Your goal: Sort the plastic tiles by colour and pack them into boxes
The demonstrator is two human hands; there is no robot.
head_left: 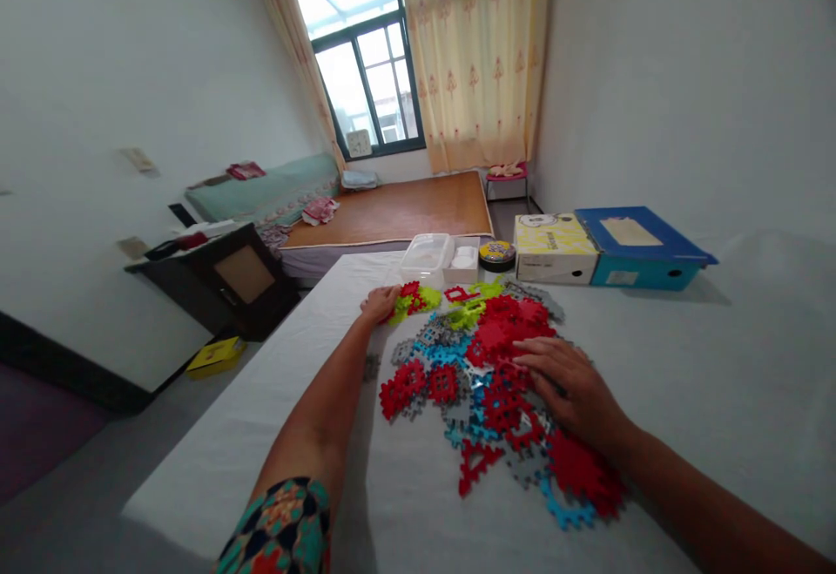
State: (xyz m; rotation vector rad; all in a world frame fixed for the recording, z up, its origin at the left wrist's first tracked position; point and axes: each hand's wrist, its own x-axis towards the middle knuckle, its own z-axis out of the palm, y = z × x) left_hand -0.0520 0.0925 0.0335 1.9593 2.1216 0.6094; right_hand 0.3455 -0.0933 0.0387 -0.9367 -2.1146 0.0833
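Note:
A loose pile of toothed plastic building pieces [502, 330] in red, blue, grey and yellow-green lies spread over the white table [313, 365]. At its far left edge my left hand [380, 304] is closed at the side of a red and yellow-green cluster of toothed pieces [413, 300]; its fingertips are partly hidden. My right hand [568, 387] lies over the pile's right side, fingers stretched out and touching the red pieces. Below that hand is a large red toothed piece [584, 469], with a blue one [565, 509] in front of it.
Behind the pile stand a clear plastic container [426, 256], a small white box [462, 260] and a round yellow and black tin [497, 256]. A yellow box [554, 247] and a blue box [643, 247] are to their right. Beyond the table is a bed [418, 204].

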